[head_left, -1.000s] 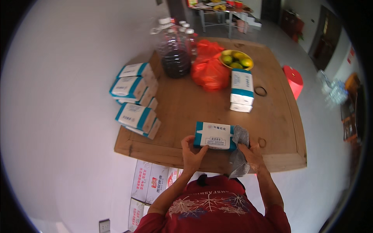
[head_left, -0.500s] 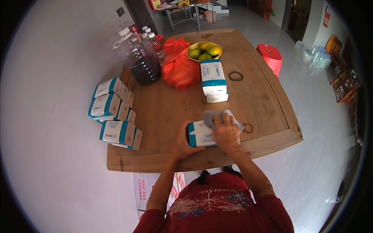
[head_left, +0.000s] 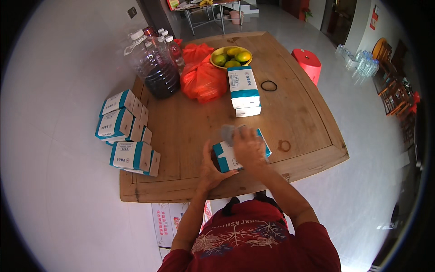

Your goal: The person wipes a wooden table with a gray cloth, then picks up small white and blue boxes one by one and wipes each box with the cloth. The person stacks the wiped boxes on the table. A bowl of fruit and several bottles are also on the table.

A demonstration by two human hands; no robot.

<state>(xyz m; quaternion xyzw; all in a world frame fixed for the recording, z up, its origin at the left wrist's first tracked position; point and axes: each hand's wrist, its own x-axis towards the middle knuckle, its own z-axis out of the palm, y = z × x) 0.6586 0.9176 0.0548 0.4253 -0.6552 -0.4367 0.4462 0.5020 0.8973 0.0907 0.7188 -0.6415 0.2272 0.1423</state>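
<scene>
A white and teal box [head_left: 227, 157] lies on the wooden table [head_left: 190, 122] near its front edge. My left hand [head_left: 212, 168] grips the box's left end. My right hand [head_left: 249, 146] presses a grey cloth [head_left: 228, 133] onto the box's top. Two more boxes of the same kind [head_left: 244, 89] are stacked at the table's middle, beyond my hands.
Several matching boxes [head_left: 124, 133] are stacked along the left edge. At the back stand a large jug of dark liquid [head_left: 156, 68], small bottles, a red plastic bag [head_left: 203, 75] and a yellow bowl of fruit [head_left: 232, 56]. A black ring [head_left: 269, 85] lies nearby. A red stool [head_left: 307, 61] stands to the right.
My right hand has brought the grey cloth from the box's right side onto its top. The left hand keeps hold of the box's left end.
</scene>
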